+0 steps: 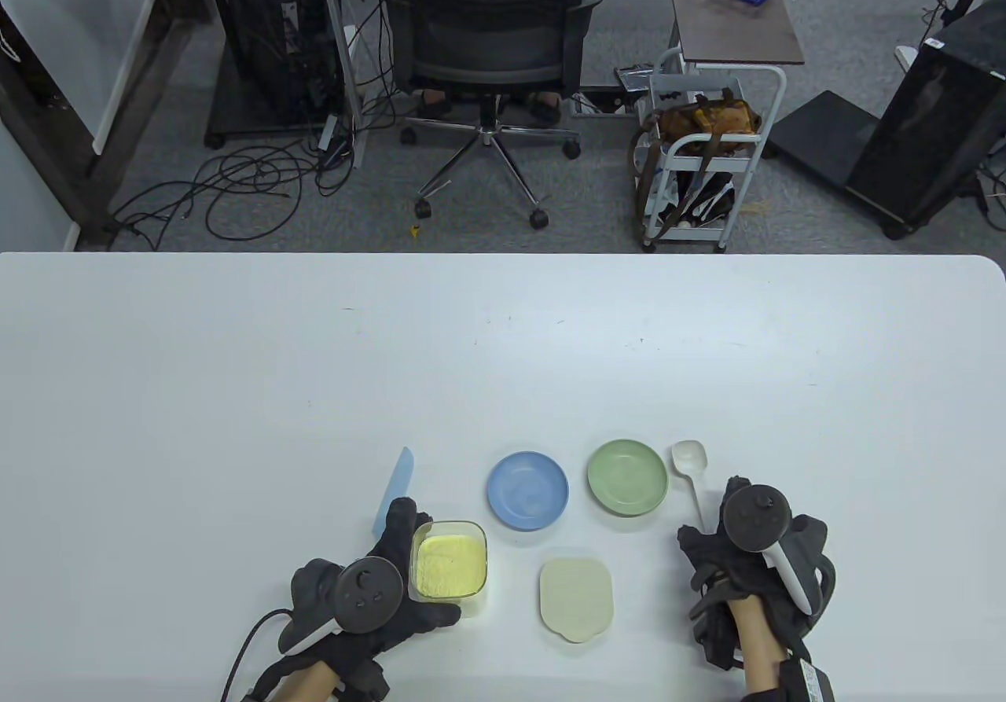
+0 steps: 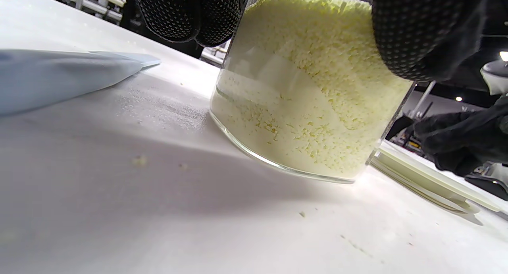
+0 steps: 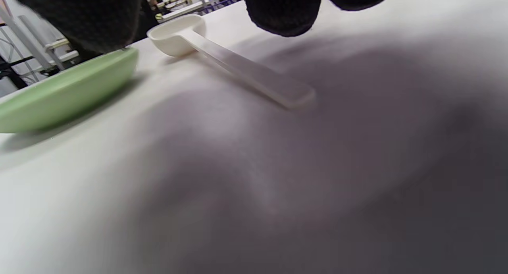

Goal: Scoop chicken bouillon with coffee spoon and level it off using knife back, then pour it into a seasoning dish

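A glass container (image 1: 448, 564) of yellow chicken bouillon (image 2: 317, 87) stands near the table's front edge, with no lid on. My left hand (image 1: 424, 568) grips it, fingers (image 2: 186, 12) on its far-left side and thumb on the near side. A light blue knife (image 1: 395, 488) lies flat just beyond those fingers. The white coffee spoon (image 1: 692, 474) lies on the table right of the green seasoning dish (image 1: 627, 476). My right hand (image 1: 711, 513) hovers over the end of the spoon's handle (image 3: 278, 87), its fingertips (image 3: 283, 12) above it and holding nothing.
A blue dish (image 1: 527, 491) sits between the knife and the green dish. The container's cream lid (image 1: 576, 598) lies flat to its right. The white table (image 1: 236, 387) stretches far back; an office chair and a cart stand beyond it.
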